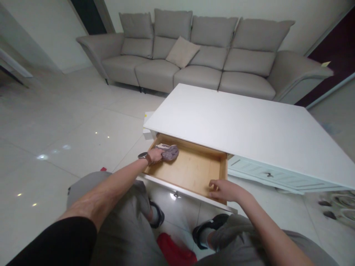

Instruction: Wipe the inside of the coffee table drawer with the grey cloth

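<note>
A wooden drawer [194, 173] stands pulled out from a white coffee table [249, 125]. My left hand [156, 154], with a watch on the wrist, is closed on a grey-purple cloth [170, 152] pressed against the drawer's bottom at its far left corner. My right hand [223, 189] rests on the drawer's front right edge, fingers curled over the rim. The drawer holds nothing else that I can see.
A grey sofa [194, 55] with a loose cushion stands behind the table. A second, shut drawer [269, 174] lies to the right. My knees and sandalled feet are below the drawer, with a red object [174, 251] on the tiled floor between them.
</note>
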Demonstrator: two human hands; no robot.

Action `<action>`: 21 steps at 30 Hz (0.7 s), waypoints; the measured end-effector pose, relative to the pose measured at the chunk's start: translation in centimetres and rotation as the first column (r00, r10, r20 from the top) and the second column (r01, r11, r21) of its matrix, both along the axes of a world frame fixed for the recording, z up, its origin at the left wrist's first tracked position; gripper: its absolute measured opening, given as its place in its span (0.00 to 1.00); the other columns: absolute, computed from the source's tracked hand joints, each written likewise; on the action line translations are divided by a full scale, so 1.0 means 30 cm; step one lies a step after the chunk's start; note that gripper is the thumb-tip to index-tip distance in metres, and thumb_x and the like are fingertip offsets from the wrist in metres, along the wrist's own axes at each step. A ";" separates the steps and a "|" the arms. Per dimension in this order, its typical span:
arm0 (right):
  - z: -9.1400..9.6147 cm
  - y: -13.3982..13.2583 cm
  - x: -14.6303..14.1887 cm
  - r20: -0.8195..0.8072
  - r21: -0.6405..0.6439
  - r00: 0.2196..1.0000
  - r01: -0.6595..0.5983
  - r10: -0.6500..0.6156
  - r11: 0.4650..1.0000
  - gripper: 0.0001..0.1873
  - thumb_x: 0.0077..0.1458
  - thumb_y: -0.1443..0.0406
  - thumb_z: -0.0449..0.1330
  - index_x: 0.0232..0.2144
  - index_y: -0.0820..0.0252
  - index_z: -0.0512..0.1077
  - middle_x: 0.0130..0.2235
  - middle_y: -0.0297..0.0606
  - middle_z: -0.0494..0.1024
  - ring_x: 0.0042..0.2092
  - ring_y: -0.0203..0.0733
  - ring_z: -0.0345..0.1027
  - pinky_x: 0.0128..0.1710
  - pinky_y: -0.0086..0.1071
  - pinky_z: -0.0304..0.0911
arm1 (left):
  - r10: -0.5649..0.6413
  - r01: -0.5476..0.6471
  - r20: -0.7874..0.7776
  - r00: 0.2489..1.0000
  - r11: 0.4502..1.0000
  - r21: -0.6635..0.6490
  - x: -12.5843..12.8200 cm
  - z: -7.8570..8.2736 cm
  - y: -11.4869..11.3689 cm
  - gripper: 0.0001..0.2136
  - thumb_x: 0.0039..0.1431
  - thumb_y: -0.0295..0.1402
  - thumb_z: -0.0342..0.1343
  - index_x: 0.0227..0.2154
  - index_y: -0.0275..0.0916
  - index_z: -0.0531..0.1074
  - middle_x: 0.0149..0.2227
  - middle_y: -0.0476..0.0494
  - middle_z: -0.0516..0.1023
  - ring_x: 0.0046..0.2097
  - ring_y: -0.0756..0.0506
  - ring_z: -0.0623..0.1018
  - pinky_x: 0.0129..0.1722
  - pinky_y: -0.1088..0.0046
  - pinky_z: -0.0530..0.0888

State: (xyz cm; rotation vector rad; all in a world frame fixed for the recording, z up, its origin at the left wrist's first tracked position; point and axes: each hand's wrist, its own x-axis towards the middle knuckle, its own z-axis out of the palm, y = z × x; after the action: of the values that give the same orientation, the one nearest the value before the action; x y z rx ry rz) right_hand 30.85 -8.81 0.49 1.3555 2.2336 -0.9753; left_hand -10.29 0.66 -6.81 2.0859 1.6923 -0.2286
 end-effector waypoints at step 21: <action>0.112 0.031 -0.250 -0.765 -0.178 0.514 0.409 -0.387 0.895 0.26 0.46 0.56 0.71 0.48 0.60 0.77 0.47 0.42 0.83 0.48 0.52 0.76 0.55 0.49 0.68 | -0.234 0.320 0.685 0.690 0.947 0.001 0.224 0.541 -0.207 0.25 0.60 0.38 0.56 0.59 0.42 0.61 0.48 0.45 0.78 0.45 0.44 0.77 0.45 0.69 0.72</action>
State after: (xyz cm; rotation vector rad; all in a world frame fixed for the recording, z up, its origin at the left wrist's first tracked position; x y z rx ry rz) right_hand 23.36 -7.87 3.86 1.7275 2.5324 -2.0747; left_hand -3.56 -5.55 9.41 1.9750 0.8930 0.3179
